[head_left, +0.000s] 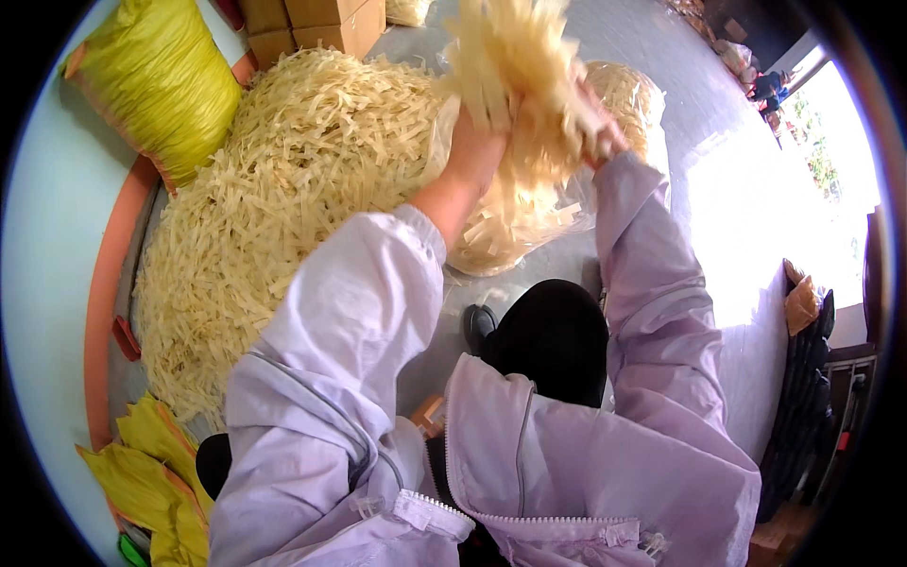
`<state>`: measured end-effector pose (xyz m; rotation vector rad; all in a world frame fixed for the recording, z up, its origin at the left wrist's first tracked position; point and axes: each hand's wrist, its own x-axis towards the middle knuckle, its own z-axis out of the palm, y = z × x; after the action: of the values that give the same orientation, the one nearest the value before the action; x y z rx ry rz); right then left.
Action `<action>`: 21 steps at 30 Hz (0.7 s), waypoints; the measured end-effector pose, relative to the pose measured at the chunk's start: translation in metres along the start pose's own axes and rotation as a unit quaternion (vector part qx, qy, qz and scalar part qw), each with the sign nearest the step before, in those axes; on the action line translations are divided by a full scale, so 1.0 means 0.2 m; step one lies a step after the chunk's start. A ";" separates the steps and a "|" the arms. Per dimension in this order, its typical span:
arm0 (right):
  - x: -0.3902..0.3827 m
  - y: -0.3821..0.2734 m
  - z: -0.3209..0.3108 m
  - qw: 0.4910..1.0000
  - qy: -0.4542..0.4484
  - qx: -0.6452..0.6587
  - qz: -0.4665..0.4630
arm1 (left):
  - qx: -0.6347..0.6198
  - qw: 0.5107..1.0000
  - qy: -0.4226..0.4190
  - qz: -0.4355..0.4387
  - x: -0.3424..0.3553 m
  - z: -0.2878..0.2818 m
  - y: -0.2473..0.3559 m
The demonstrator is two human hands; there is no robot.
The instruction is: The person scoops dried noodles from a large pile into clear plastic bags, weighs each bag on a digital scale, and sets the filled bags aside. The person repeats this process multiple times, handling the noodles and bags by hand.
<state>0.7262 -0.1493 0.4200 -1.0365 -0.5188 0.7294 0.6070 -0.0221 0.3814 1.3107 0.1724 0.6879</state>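
Both my arms reach forward in pale lilac sleeves. Between my hands hangs a big loose clump of flat, pale yellow dried strips [505,61]. My left hand [479,146] presses into it from the left, its fingers mostly buried among the strips. On the right side, my right hand [603,118] is curled around the clump. Beneath it stands a clear plastic bag [491,248] partly filled with the same strips. A large heap of strips [302,151] spreads over the floor to the left, touching the bag's side.
Behind my right hand is another clear bag of strips [647,104]. A full yellow sack [170,80] leans on the left wall, and crumpled yellow sacks [156,472] lie near left. Cardboard boxes [316,24] are stacked at the back. Dark padded material [803,387] stands at the right.
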 end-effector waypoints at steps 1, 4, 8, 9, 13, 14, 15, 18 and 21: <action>-0.05 0.09 -0.02 0.999 0.014 -0.038 0.011 | 0.022 0.999 -0.003 -0.026 -0.05 -0.02 -0.12; -0.02 0.38 -0.42 0.967 0.002 -0.254 0.011 | 0.236 0.952 -0.177 -0.082 -0.08 -0.12 -0.38; -0.07 0.43 -0.40 0.924 0.032 -0.379 0.028 | 0.365 0.916 -0.130 -0.105 -0.12 -0.21 -0.45; -0.08 0.43 -0.44 0.913 0.063 -0.400 0.052 | 0.346 0.920 -0.170 -0.072 -0.11 -0.21 -0.44; -0.09 0.36 -0.39 0.726 0.102 -0.664 -0.145 | 0.493 0.836 -0.240 -0.043 -0.10 -0.42 -0.42; -0.09 0.35 -0.39 0.715 0.093 -0.678 -0.142 | 0.467 0.839 -0.262 -0.096 -0.10 -0.45 -0.36; -0.10 0.33 -0.38 0.704 0.085 -0.691 -0.139 | 0.441 0.839 -0.283 -0.149 -0.10 -0.48 -0.29; -0.08 0.26 -0.41 0.780 0.038 -0.615 -0.111 | 0.419 0.857 -0.222 -0.201 -0.09 -0.53 -0.19; -0.07 0.23 -0.39 0.725 0.195 -0.632 -0.190 | 0.597 0.802 -0.034 0.014 -0.11 -0.60 -0.26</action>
<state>0.7583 -0.1900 0.3434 -2.1987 -0.8386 -0.3786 0.5492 0.0600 0.2935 2.5521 0.5953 0.5342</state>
